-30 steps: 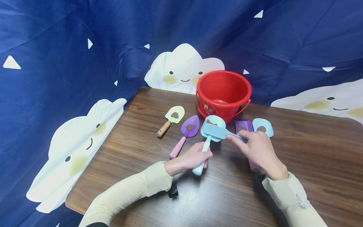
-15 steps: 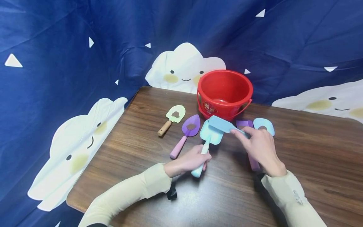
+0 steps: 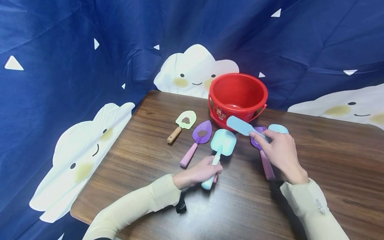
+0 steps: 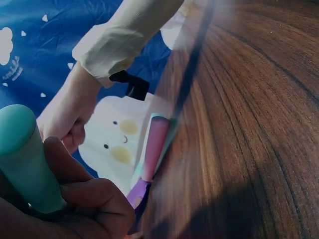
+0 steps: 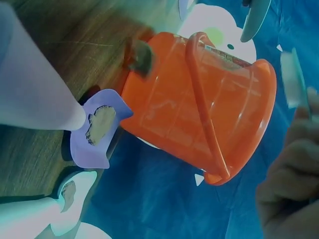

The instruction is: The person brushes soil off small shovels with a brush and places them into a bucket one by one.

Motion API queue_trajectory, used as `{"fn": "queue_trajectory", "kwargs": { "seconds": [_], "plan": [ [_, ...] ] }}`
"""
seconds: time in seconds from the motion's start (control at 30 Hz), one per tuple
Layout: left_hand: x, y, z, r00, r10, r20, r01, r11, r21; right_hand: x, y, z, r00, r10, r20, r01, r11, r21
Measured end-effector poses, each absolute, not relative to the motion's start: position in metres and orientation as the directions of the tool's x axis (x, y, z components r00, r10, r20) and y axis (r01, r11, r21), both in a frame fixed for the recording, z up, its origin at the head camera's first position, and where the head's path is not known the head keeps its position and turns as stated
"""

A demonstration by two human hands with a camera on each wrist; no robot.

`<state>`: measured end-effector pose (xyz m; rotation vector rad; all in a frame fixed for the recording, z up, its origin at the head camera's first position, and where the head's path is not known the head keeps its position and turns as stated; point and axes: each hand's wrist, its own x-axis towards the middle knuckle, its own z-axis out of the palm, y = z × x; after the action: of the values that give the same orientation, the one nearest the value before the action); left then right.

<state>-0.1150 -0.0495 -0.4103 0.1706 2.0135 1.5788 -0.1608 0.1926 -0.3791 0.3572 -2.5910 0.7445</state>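
Observation:
My left hand (image 3: 199, 172) grips the handle of a light-blue toy shovel (image 3: 223, 142), whose blade shows no brown patch. Its mint handle end (image 4: 20, 134) sticks out of the fist in the left wrist view. My right hand (image 3: 282, 153) holds a light-blue brush (image 3: 240, 125) by its handle, above and to the right of the blade and apart from it. Pale bristles (image 5: 291, 82) show on the brush in the right wrist view. There, a blurred dark lump (image 5: 139, 58) appears against the red bucket (image 5: 199, 109) near its base; I cannot tell whether it touches anything.
The red bucket stands behind the hands. Left lie a green shovel (image 3: 190, 117) with wooden handle and a purple shovel (image 3: 205, 126), both with brown patches. Near my right hand lie another purple shovel (image 3: 267, 165) and a light-blue one (image 3: 278, 128), partly hidden.
The brush has moved right and up off the shovel blade. The brown patch seen on that blade one second ago is gone from it. The left hand has shifted slightly toward me.

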Motion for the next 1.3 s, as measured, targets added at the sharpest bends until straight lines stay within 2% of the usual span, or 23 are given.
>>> {"fn": "queue_trajectory", "kwargs": {
  "seconds": [0.23,0.37,0.5,0.77,1.07,1.3],
  "plan": [
    [-0.113,-0.048,-0.411,-0.827,0.419,-0.375,-0.276,0.280,0.920,-0.153,0.182,-0.381,-0.846,-0.325,0.422,-0.491,0.784,-0.380],
    [-0.113,-0.048,-0.411,-0.830,0.413,-0.375,-0.277,0.279,0.920,-0.148,0.176,-0.381,-0.863,-0.397,0.312,-0.495,0.788,-0.366],
    [-0.113,-0.048,-0.411,-0.836,0.417,-0.356,-0.258,0.274,0.926,-0.146,0.173,-0.382,-0.879,-0.415,0.234,-0.475,0.802,-0.363],
    [-0.111,-0.048,-0.410,-0.857,0.411,-0.312,-0.204,0.285,0.937,-0.148,0.174,-0.385,-0.901,-0.383,0.205,-0.434,0.812,-0.389],
    [-0.108,-0.039,-0.412,-0.883,0.402,-0.242,-0.080,0.378,0.922,-0.150,0.182,-0.378,-0.947,-0.208,0.244,-0.289,0.884,-0.368],
    [-0.107,-0.035,-0.407,-0.880,0.426,-0.211,-0.020,0.410,0.912,-0.155,0.186,-0.376,-0.936,-0.121,0.329,-0.241,0.904,-0.352]
  ]
}}
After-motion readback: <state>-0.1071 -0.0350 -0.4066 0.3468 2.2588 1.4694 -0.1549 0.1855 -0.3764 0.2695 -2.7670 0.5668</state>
